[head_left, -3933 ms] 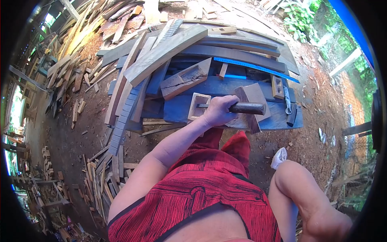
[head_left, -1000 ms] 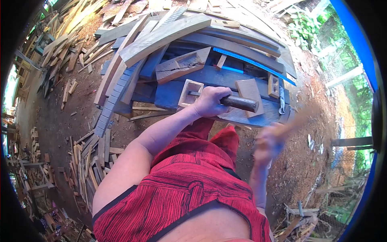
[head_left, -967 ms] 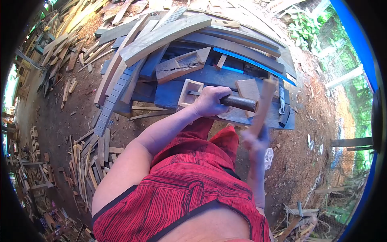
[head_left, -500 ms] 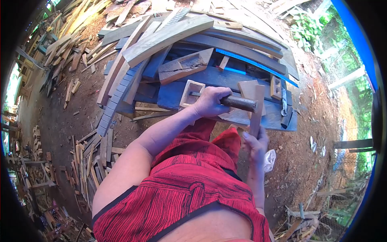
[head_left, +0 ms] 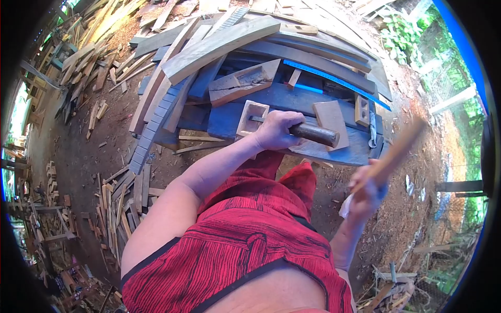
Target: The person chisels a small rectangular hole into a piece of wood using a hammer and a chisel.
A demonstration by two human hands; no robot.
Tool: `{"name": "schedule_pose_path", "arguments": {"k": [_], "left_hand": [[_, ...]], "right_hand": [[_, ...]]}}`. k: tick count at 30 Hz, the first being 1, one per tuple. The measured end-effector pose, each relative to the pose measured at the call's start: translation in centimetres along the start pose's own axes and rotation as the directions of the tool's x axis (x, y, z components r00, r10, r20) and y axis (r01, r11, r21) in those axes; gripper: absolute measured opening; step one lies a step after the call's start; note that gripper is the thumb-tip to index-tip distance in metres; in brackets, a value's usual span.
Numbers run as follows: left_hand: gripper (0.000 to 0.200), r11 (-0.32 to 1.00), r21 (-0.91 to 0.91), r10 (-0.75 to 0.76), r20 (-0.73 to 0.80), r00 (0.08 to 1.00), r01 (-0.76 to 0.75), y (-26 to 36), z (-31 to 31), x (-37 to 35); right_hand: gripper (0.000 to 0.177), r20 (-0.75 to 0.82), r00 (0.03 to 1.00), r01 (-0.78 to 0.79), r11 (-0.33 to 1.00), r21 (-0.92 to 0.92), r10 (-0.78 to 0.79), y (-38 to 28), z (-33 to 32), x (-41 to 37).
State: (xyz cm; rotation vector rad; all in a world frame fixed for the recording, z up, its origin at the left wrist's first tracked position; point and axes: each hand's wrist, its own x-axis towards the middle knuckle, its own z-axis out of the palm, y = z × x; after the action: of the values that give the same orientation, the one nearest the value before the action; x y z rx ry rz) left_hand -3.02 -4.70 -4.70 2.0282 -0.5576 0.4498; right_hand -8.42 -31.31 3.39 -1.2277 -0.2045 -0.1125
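Note:
My left hand [head_left: 279, 130] is wrapped round a chisel with a dark wooden handle [head_left: 314, 134]. Its metal blade reaches into a wooden block with a cut recess [head_left: 252, 118] on the bench. My right hand [head_left: 367, 190] grips a flat wooden bat [head_left: 401, 151], blurred by motion, held out to the right of the bench and apart from the chisel handle. Just beyond the handle's end lies a flat wooden piece [head_left: 330, 124].
A notched block [head_left: 244, 82], a blue ruler [head_left: 336, 83] and a small block with two holes [head_left: 361, 110] lie on the bench [head_left: 292, 104]. Long boards [head_left: 219, 48] lean across its left and far sides. Scrap wood [head_left: 122, 201] is piled at left.
My right hand has swung the wooden bat right, away from the chisel handle's end. My left hand keeps its hold on the chisel at the block.

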Motion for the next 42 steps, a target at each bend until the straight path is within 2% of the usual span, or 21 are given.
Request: {"name": "schedule_pose_path", "arguments": {"k": [1, 3, 5, 7, 12, 14, 15, 16, 17, 18, 19, 20, 22, 23, 26, 27, 28, 30, 35, 38, 42], "left_hand": [[0.034, 1.000, 0.017, 0.010, -0.010, 1.000, -0.010, 0.0, 0.1, 0.1], [0.035, 0.999, 0.024, 0.027, -0.031, 0.999, -0.026, 0.0, 0.3, 0.3], [0.033, 0.999, 0.028, 0.023, -0.037, 0.999, -0.022, 0.0, 0.3, 0.3], [0.032, 1.000, -0.016, -0.011, -0.040, 0.999, 0.010, 0.1, 0.2, 0.2], [0.029, 0.980, -0.192, -0.069, -0.053, 0.996, 0.058, 0.6, -1.7, 0.7], [0.027, 0.886, -0.440, -0.216, -0.106, 0.971, 0.149, 0.7, -3.0, 0.8], [0.025, 0.908, -0.419, -0.125, -0.199, 0.972, 0.031, 0.0, -4.0, 0.9], [0.021, 0.761, -0.648, -0.249, -0.234, 0.940, 0.040, -0.1, -4.7, 1.2], [0.018, 0.658, -0.751, -0.384, -0.278, 0.880, 0.050, -0.2, -5.6, 1.4], [0.016, 0.660, -0.751, -0.404, -0.310, 0.861, 0.039, -1.3, -6.5, 1.3], [0.014, 0.662, -0.749, -0.422, -0.343, 0.839, 0.027, -2.5, -7.7, 1.3], [0.014, 0.573, -0.820, -0.454, -0.315, 0.833, 0.002, -3.5, -8.6, 1.2], [0.013, 0.489, -0.872, -0.570, -0.342, 0.747, -0.025, -3.9, -9.3, 1.6], [0.013, 0.491, -0.871, -0.568, -0.342, 0.749, -0.025, -4.0, -9.3, 1.6], [0.015, 0.581, -0.813, -0.522, -0.330, 0.786, 0.045, -2.4, -8.3, 1.8], [0.016, 0.688, -0.724, -0.429, -0.363, 0.827, 0.039, -1.0, -7.1, 2.3], [0.017, 0.782, -0.623, -0.330, -0.383, 0.863, 0.023, 0.0, -6.0, 2.5], [0.021, 0.971, -0.220, -0.151, -0.283, 0.947, 0.089, 1.0, -4.4, 1.9], [0.036, 0.994, 0.067, 0.093, -0.133, 0.987, -0.084, 0.9, 0.2, 0.2], [0.035, 0.989, 0.124, 0.087, -0.094, 0.992, -0.075, 0.7, 0.4, 0.2], [0.034, 0.991, 0.128, 0.065, -0.174, 0.983, -0.042, -0.1, 0.0, 0.7]], "right_hand": [[0.046, -0.005, 1.000, 0.006, 1.000, -0.002, -0.006, -0.1, 0.3, 0.0], [0.047, -0.330, 0.920, 0.291, 0.933, 0.211, -0.212, -0.4, 1.3, -0.1], [0.043, -0.048, 0.997, 0.064, 0.997, 0.052, -0.061, 3.5, 1.5, -1.3], [0.042, 0.124, 0.963, -0.193, 0.936, -0.296, 0.238, 5.6, 2.4, -2.1], [0.042, 0.016, 0.954, -0.294, 0.946, -0.134, 0.299, 4.8, 2.0, -0.5], [0.042, -0.006, 0.929, -0.351, 0.873, -0.339, 0.371, 6.3, 1.2, 0.0], [0.043, 0.037, 0.884, -0.419, 0.826, -0.378, 0.466, 6.7, 1.4, -0.2], [0.043, 0.034, 0.884, -0.421, 0.825, -0.377, 0.466, 7.8, 1.4, -0.6], [0.043, 0.115, 0.880, -0.372, 0.819, -0.436, 0.461, 9.2, 1.3, -1.3], [0.044, 0.197, 0.866, -0.319, 0.812, -0.489, 0.459, 10.4, 1.4, -1.9], [0.044, 0.195, 0.864, -0.326, 0.811, -0.487, 0.464, 11.1, 1.6, -2.4], [0.044, 0.212, 0.843, -0.356, 0.810, -0.466, 0.493, 11.6, 1.9, -2.6], [0.044, 0.232, 0.824, -0.384, 0.811, -0.442, 0.517, 12.0, 2.4, -2.8], [0.043, 0.221, 0.832, -0.398, 0.826, -0.398, 0.508, 12.1, 2.6, -2.8], [0.045, 0.168, 0.831, -0.455, 0.821, -0.344, 0.531, 11.6, 2.1, -2.4], [0.047, 0.128, 0.816, -0.500, 0.800, -0.331, 0.563, 11.2, 1.6, -2.3], [0.047, 0.128, 0.813, -0.503, 0.796, -0.337, 0.568, 10.9, 1.2, -2.2], [0.045, 0.070, 0.823, -0.504, 0.781, -0.369, 0.564, 10.3, 0.4, -1.7], [0.042, -0.024, 0.836, -0.517, 0.771, -0.371, 0.549, 9.6, -1.2, -1.4], [0.041, -0.032, 0.826, -0.543, 0.777, -0.319, 0.563, 8.9, -1.5, -1.3], [0.041, -0.033, 0.843, -0.519, 0.794, -0.318, 0.538, 9.2, -1.8, -1.2]]}}
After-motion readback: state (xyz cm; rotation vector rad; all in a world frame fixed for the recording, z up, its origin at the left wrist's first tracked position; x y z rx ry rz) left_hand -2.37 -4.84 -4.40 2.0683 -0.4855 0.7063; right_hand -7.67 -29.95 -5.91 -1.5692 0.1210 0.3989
